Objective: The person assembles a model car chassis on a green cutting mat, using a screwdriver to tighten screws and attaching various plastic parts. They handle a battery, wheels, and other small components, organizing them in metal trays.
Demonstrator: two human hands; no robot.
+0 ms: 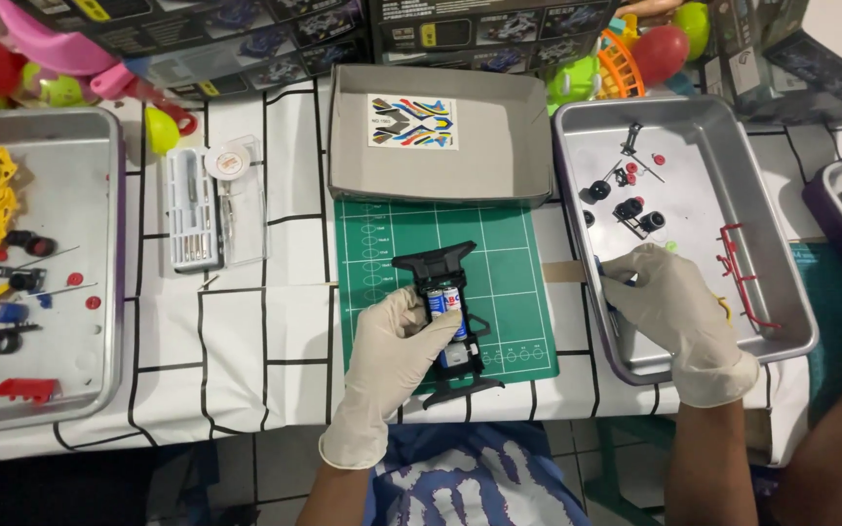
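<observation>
A grey open box sits at the back centre of the worktop, just behind the green mat. Inside it lies a white sticker sheet printed with multicoloured shapes. Dark printed cartons stand along the far edge. A clear plastic case lies left of the box.

A hobby workbench: green cutting mat, metal parts trays, stacked model-kit boxes, a small tool set.

Materials and finishes
Black matt plastic chassis; matt green cutting mat; brushed metal tray at 3 o'clock; smooth cream rubber gloves on left hand and right hand.
</observation>
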